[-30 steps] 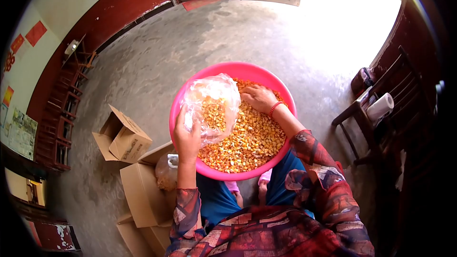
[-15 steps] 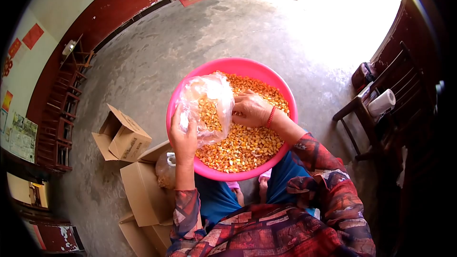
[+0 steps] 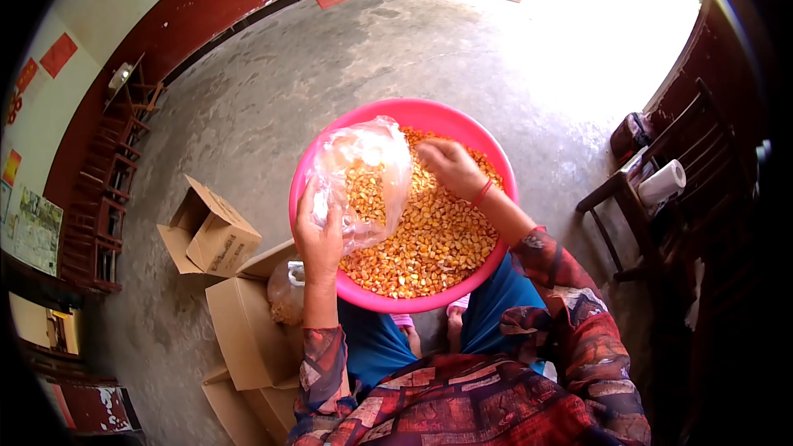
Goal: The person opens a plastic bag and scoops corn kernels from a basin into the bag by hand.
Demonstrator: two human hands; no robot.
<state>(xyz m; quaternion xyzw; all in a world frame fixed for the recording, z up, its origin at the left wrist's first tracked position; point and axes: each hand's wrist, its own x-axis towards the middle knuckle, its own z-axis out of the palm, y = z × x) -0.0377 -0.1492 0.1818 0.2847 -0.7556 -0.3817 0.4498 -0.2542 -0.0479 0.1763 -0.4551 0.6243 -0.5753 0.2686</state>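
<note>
Gripping the clear, crinkled plastic bag (image 3: pixel 363 150), the left hand (image 3: pixel 320 235) is nearer; the right hand (image 3: pixel 453 168) curls opposite, contents unclear.

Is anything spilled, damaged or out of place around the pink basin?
No spill shows: the corn kernels I can make out are in the pink basin and the clear bag, none visibly on the floor. The one oddity is the dark red panel at lower left: its white patches look like flaked paint.
</note>
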